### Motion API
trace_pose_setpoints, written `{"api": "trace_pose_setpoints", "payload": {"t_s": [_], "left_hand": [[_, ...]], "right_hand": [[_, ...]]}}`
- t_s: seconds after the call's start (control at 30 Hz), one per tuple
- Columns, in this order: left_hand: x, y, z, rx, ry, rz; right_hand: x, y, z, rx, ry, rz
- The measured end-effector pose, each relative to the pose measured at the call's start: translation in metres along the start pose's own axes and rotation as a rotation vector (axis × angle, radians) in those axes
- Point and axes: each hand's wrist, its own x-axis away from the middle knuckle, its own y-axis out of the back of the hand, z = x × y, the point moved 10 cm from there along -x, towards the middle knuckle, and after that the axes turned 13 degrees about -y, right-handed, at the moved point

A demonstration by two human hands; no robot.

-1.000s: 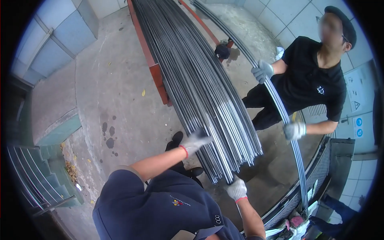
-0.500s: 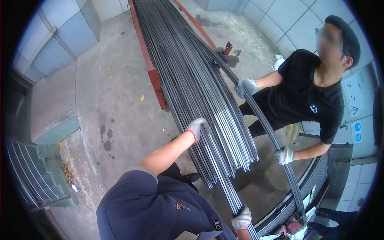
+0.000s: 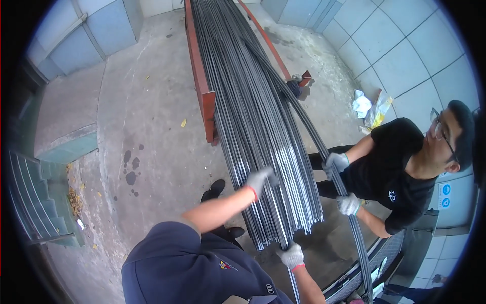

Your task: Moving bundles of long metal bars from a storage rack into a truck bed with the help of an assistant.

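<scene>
A long stack of thin grey metal rods (image 3: 253, 126) runs from the far end toward me. My left hand (image 3: 259, 183), in a pale knit glove with a red cuff, is closed over a few rods on top, its fingers slightly blurred. Nearer to me, my right hand (image 3: 291, 256), gloved alike, wraps round the same small bundle of rods (image 3: 294, 283) just past the stack's near ends. At right, a co-worker's two gloved hands (image 3: 336, 164) hold another rod bundle (image 3: 360, 248), which slants off the stack and hangs down toward the lower right.
A red steel rack (image 3: 206, 109) borders the stack, with an upright end post on its left. The co-worker (image 3: 400, 172) stands close at right. Green steps (image 3: 50, 207) with a railing are at far left. White and yellow bags (image 3: 377, 109) lie by the tiled wall.
My left hand has come nearer to me along the rods, and my right hand has moved up toward the stack's ends. The co-worker's hands are closer together and the body leans lower.
</scene>
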Motion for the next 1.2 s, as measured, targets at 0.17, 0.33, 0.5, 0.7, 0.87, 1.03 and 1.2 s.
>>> {"api": "trace_pose_setpoints", "payload": {"t_s": [0.17,0.33,0.5,0.7,0.87,1.03,1.2], "left_hand": [[0.079,-0.024,0.058,0.161,0.267,-0.215],[0.024,-0.014,0.008,0.019,0.144,-0.169],[-0.019,0.01,-0.031,0.032,0.144,-0.297],[-0.066,0.042,-0.074,-0.162,-0.033,-0.238],[0.054,-0.019,0.021,-0.097,0.107,-0.153],[0.048,0.003,0.003,0.116,0.144,-0.226],[-0.013,0.024,-0.056,0.099,0.094,-0.28]], "right_hand": [[-0.022,0.007,0.054,0.027,0.002,-0.068],[0.039,-0.009,-0.098,0.143,-0.098,-0.143],[0.08,-0.007,-0.175,0.2,-0.176,-0.256],[0.029,-0.005,-0.101,-0.005,-0.013,-0.078],[-0.015,-0.009,-0.003,-0.119,-0.002,0.08],[-0.009,0.002,0.084,-0.074,0.191,0.116],[0.044,-0.031,-0.073,0.008,0.118,0.232]]}}
